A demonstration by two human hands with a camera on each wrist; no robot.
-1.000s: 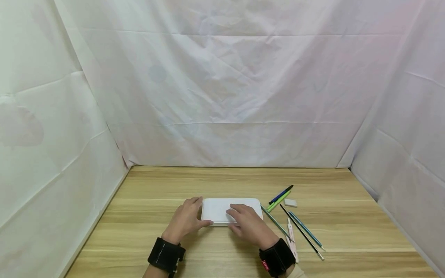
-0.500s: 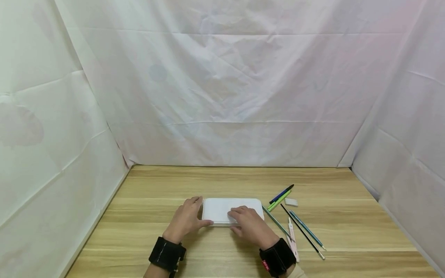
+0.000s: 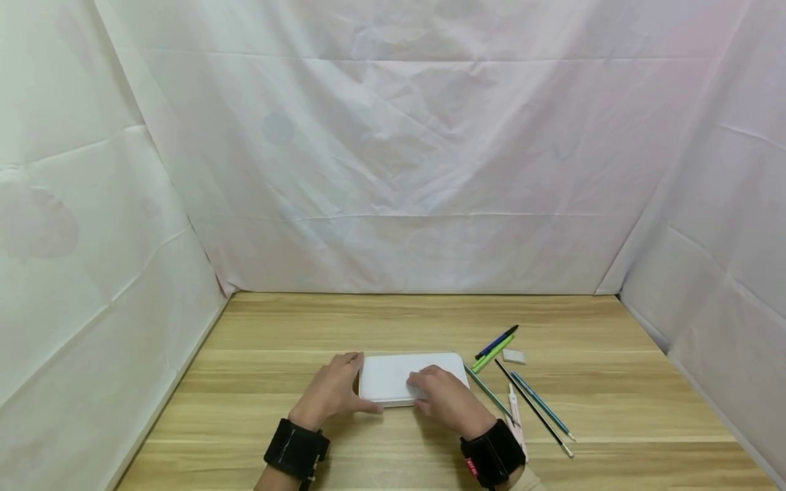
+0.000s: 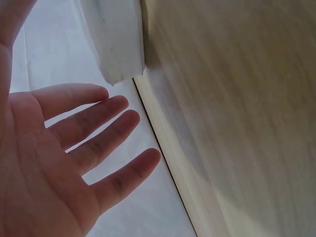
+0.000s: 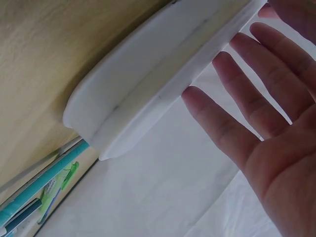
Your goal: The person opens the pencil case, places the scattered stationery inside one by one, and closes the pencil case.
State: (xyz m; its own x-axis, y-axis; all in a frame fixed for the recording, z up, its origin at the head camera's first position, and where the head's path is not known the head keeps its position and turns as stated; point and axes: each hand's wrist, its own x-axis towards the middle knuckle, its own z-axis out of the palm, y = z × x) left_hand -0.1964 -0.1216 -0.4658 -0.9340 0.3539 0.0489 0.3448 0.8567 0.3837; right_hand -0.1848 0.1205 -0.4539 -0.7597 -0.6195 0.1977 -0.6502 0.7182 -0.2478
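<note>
Lengthwise, the white case [image 3: 387, 375] lies left to right on the desk [image 3: 307, 327]; your left hand [image 3: 331, 392] brackets its left end, fingers extended, contact uncertain, while your right hand [image 3: 447, 399], nearer its middle, rests nearly straight fingers on the top.

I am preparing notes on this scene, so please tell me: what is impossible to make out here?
Inside of the white case: all views, hidden by its lid.
Part of the pink tool: head view, hidden by the right wristband.
Thumb tip of the left hand: left wrist view, cut off by top edge.
Lettering on the red tag: head view, too small.
</note>
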